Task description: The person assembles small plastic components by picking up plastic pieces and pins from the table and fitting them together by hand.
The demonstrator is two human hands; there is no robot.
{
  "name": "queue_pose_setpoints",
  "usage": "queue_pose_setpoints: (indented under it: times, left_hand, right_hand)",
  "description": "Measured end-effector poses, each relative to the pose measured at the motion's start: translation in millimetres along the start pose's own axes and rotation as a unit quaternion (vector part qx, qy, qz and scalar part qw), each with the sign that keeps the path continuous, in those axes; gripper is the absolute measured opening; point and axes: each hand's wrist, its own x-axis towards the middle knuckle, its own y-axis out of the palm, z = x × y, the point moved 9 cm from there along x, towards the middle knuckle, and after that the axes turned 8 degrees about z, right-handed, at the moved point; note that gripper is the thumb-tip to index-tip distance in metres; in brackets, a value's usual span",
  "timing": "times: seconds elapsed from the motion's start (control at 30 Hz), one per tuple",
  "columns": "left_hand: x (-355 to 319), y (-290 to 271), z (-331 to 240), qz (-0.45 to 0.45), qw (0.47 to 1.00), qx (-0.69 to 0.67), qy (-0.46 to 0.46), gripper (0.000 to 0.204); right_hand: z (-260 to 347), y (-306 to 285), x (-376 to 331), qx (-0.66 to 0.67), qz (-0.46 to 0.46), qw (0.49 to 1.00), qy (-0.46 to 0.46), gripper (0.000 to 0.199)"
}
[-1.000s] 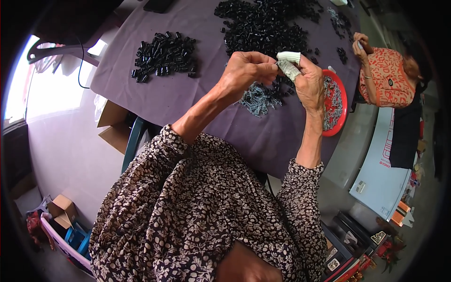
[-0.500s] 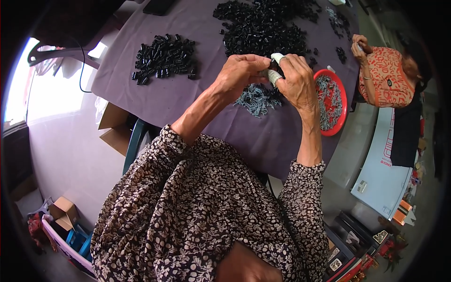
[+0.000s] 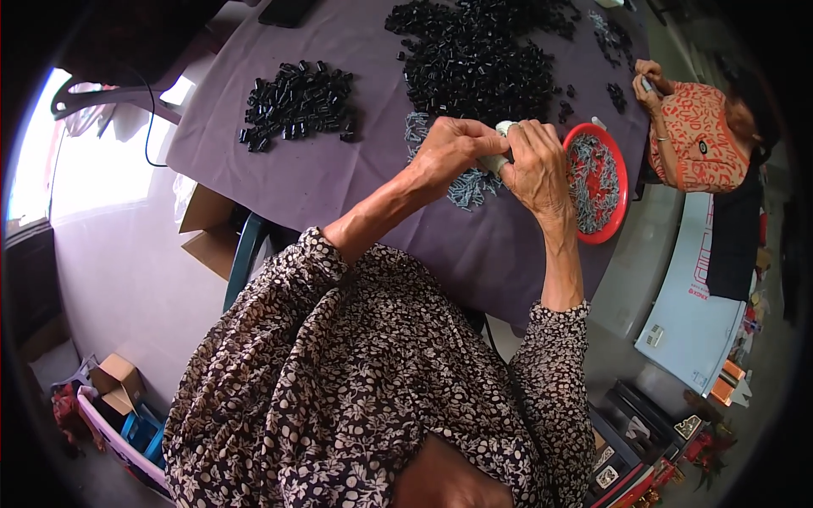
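Observation:
My left hand (image 3: 450, 155) and my right hand (image 3: 535, 168) meet fingertip to fingertip above the table. Both are closed in a pinch, and the fingers mostly hide what is between them; only a dark speck shows there. Pale wraps (image 3: 495, 162) cover fingertips of my right hand. Under and beside my hands lie small grey screws (image 3: 472, 188), partly covered by them. Just beyond spreads a big heap of small black plastic pieces (image 3: 474, 72). A smaller heap of black pieces (image 3: 298, 103) sits to the left.
At my right stands a red bowl (image 3: 622, 182) holding more grey screws. The table has a purple-grey cloth (image 3: 373, 216). A co-worker (image 3: 699, 140) sits at the right edge, hands raised around a small thing. A dark flat object (image 3: 286, 12) lies at the far left.
Both my hands have come down a little toward me, still together. Screws left of my fingers now show. The dark piece seen between my fingers before is now mostly hidden.

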Motion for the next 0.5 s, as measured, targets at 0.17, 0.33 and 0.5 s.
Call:
queue_pose_setpoints:
  times: [0.17, 0.33, 0.5]
  left_hand:
    - [-1, 7, 8, 0.024, 0.999, 0.033, -0.034, 0.018]
    - [-5, 10, 24, 0.022, 0.997, 0.044, -0.055, 0.017]
    - [-8, 17, 36, 0.024, 0.993, 0.073, -0.088, 0.016]
  right_hand:
    - [-3, 9, -15, 0.013, -0.002, 1.000, 0.005, 0.020]
    - [0, 10, -27, 0.008, -0.006, 1.000, 0.012, 0.019]
    - [-5, 21, -43, 0.002, 0.005, 1.000, 0.021, 0.019]
